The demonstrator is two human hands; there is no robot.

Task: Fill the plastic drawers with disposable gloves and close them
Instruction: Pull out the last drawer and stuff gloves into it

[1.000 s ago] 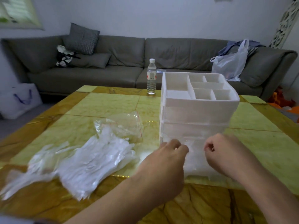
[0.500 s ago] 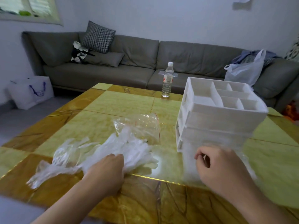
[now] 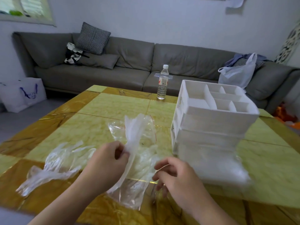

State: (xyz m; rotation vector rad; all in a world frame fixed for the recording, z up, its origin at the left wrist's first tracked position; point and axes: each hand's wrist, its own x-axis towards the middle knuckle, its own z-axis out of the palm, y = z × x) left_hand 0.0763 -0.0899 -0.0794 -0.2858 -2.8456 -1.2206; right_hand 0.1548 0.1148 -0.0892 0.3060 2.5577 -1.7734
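Beyond both hands, past the far edge of the table (image 3: 113,104), a long grey sofa (image 3: 129,65) runs along the wall with a plastic bag (image 3: 237,73) on its right end. The table itself is tiled in yellow and amber. Both forearms reach in from the near edge, low over the tabletop and angled toward each other.

To the right of the right hand (image 3: 177,177) stands the white plastic drawer unit (image 3: 211,127), its top tray divided into compartments that look bare; its bottom drawer (image 3: 215,161) is pulled out toward the person, the contents blurred. A water bottle (image 3: 163,82) stands upright well beyond the hands, near the far table edge.

The left hand (image 3: 108,163) is curled, pinching a bunched clear glove (image 3: 133,143) that rises above the fingers and trails down below them. The right hand is half curled just beside that trailing plastic; whether it grips anything I cannot tell. Behind the glove lies a clear zip bag (image 3: 146,125). Left of the left hand, more loose gloves (image 3: 53,164) lie spread flat on the table.
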